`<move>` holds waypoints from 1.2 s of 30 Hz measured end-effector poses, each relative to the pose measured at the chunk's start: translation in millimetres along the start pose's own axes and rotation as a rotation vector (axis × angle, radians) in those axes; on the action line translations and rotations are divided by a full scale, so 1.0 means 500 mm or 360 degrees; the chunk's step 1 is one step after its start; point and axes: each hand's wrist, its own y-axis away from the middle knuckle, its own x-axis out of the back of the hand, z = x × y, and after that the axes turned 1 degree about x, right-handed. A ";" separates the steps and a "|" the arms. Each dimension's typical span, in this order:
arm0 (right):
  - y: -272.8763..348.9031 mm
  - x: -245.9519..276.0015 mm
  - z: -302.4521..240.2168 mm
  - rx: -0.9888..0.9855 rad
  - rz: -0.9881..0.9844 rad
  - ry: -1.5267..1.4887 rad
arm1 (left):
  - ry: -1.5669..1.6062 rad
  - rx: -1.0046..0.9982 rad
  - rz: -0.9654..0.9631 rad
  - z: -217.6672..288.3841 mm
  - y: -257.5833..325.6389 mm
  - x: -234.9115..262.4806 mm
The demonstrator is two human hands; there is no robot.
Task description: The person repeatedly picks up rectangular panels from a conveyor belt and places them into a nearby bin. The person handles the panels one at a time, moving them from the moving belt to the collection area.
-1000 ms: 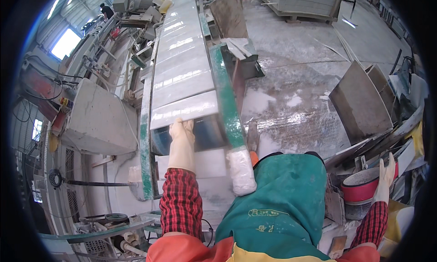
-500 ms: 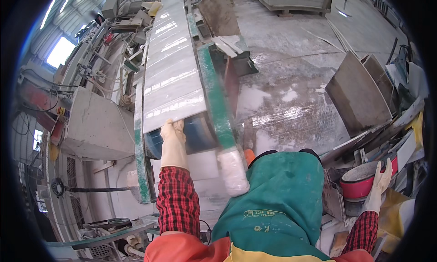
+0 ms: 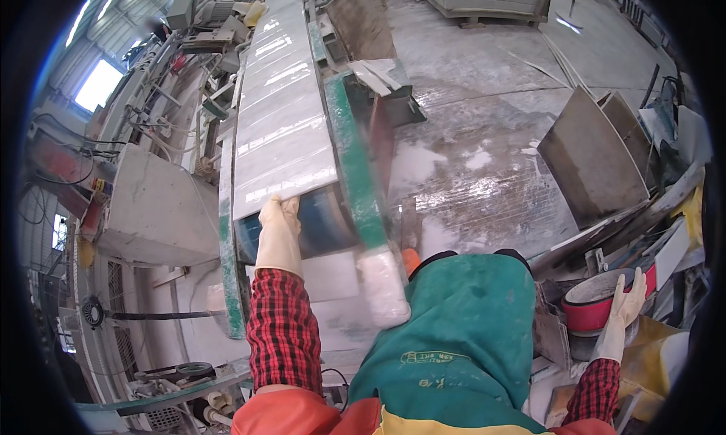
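Note:
My left hand (image 3: 279,227), in a cream rubber glove, is at the near edge of a glossy white stone slab (image 3: 281,163). Its fingers are closed on that edge, partly hidden by the hand itself. The slab is the nearest of several pale slabs lying in a row on a long conveyor, and its near end juts over a dark blue roller (image 3: 321,222). Out to the right, my right hand (image 3: 628,303), gloved alike, is beside a red tub (image 3: 588,314). Its fingers are stretched apart with nothing in them.
Green side rails (image 3: 354,163) flank the conveyor, with a white wrapped pad (image 3: 383,287) at the near right end. A large grey block (image 3: 160,208) stands left. Brown boards (image 3: 594,159) lean on the right among offcuts. The floor (image 3: 484,185) looks wet.
The view has shifted slightly. My left hand stays on the slab edge, a touch further left. My right hand has dropped a little beside the tub.

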 end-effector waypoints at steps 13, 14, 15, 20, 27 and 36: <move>0.031 0.024 -0.043 0.0028 0.0064 0.0038 | -0.0007 -0.0061 0.0072 0.015 -0.003 -0.006; 0.033 0.031 -0.051 0.0029 0.0053 0.0037 | -0.0019 -0.0039 0.0030 0.016 -0.002 -0.002; 0.033 0.036 -0.056 0.0032 0.0043 0.0034 | -0.0030 -0.0018 -0.0010 0.017 0.001 0.008; 0.057 0.048 -0.053 0.0028 0.0082 0.0093 | 0.0164 -0.0144 -0.0356 0.015 0.093 -0.003; 0.061 0.058 -0.090 -0.0029 -0.0022 0.0096 | -0.0834 -0.0092 -0.0331 0.082 -0.045 0.098; -0.059 0.037 0.020 -0.0006 0.0181 -0.0019 | -0.1612 -0.0917 -0.0125 0.113 0.096 0.077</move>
